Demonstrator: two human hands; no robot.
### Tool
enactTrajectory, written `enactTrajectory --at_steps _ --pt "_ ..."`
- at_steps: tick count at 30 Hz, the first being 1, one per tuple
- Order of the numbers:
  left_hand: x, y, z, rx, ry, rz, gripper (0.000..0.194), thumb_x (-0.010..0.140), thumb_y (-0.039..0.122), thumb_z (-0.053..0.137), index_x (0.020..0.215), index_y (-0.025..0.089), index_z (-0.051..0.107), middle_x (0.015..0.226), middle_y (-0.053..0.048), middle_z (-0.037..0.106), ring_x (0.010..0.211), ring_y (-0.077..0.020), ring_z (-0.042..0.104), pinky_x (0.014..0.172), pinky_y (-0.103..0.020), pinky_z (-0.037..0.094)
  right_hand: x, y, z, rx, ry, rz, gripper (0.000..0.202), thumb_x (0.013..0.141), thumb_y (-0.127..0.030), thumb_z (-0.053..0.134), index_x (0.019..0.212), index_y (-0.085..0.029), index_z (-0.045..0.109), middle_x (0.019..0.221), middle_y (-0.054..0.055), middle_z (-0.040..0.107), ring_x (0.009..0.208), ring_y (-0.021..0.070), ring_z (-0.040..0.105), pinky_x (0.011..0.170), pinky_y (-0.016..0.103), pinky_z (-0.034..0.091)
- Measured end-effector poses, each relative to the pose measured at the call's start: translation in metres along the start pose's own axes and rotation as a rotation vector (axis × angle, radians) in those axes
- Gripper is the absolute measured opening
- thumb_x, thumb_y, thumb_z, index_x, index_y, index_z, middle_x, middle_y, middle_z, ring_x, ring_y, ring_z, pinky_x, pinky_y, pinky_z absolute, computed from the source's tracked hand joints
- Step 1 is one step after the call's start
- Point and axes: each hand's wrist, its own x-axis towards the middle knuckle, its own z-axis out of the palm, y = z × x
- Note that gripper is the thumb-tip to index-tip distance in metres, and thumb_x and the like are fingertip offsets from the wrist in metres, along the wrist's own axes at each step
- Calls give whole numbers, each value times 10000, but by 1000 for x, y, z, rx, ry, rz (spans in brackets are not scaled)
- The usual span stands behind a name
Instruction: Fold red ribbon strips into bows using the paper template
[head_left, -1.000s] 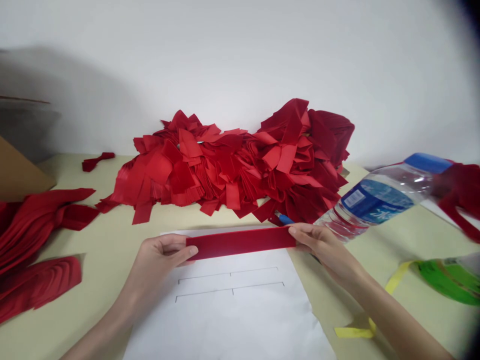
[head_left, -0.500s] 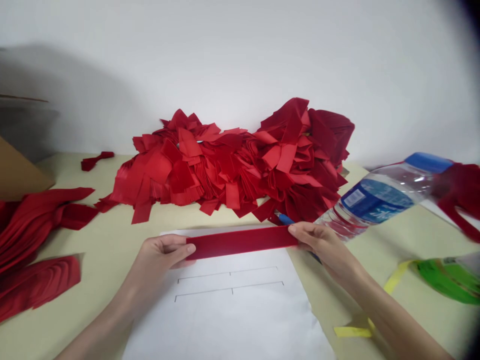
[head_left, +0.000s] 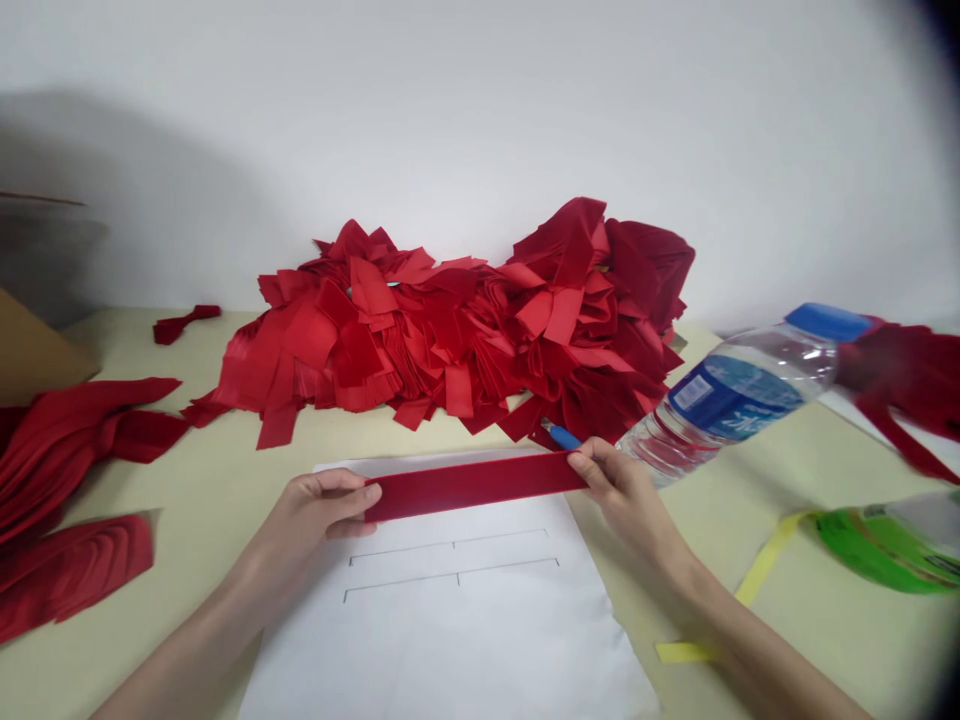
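A dark red velvet ribbon strip (head_left: pixel 476 485) is stretched level between my two hands. My left hand (head_left: pixel 322 505) pinches its left end, thumb on top. At the other end, my right hand (head_left: pixel 607 475) pinches the ribbon between thumb and fingers. Beneath the strip lies a white sheet of paper (head_left: pixel 450 650) with two drawn lines, each marked at the ends and middle. A blue-handled tool (head_left: pixel 560 435) lies just behind my right hand, partly hidden by it.
A big heap of red ribbon pieces (head_left: pixel 450 340) stands against the wall. More red strips (head_left: pixel 60 450) lie at left, near a cardboard box (head_left: pixel 37 350). To the right are a water bottle (head_left: pixel 735 395), a green-wrapped package (head_left: pixel 885 545) and yellow tape (head_left: pixel 769 560).
The whole view has shifted slightly, so most things sit a little further left. Both hands still hold the ribbon taut over the paper.
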Motion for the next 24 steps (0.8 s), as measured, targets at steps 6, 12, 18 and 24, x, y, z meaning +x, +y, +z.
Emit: enactTrajectory --at_steps 6,12,18,24 --pt "10 0 -14 108 16 -22 229 590 330 759 579 173 593 605 37 454 562 -104 497 629 -249 541 -1 6 0 -28 -204 19 323 834 -478 440 667 -203 473 538 -33 420 491 123 385 472 249 315" --pt "4 2 -5 227 -30 -8 198 640 347 715 631 190 595 607 43 543 572 -113 561 616 -227 506 -6 -14 -9 -188 -76 -81 297 891 -446 378 911 -214 562 738 23 601 643 175 523 588 280 391" --pt "-24 -7 38 163 -341 -28 140 664 246 693 614 171 586 556 20 632 524 -110 578 525 -206 454 -46 -49 29 42 -413 -403 264 759 -333 663 1002 -235 627 1003 40 637 931 200 566 817 306 447" --pt "-30 -14 43 6 -473 12 251 620 192 721 558 188 477 641 15 646 531 -111 561 497 -215 419 -58 -56 37 303 -329 -362 49 768 -216 657 760 -231 703 756 30 691 837 195 617 778 322 484"
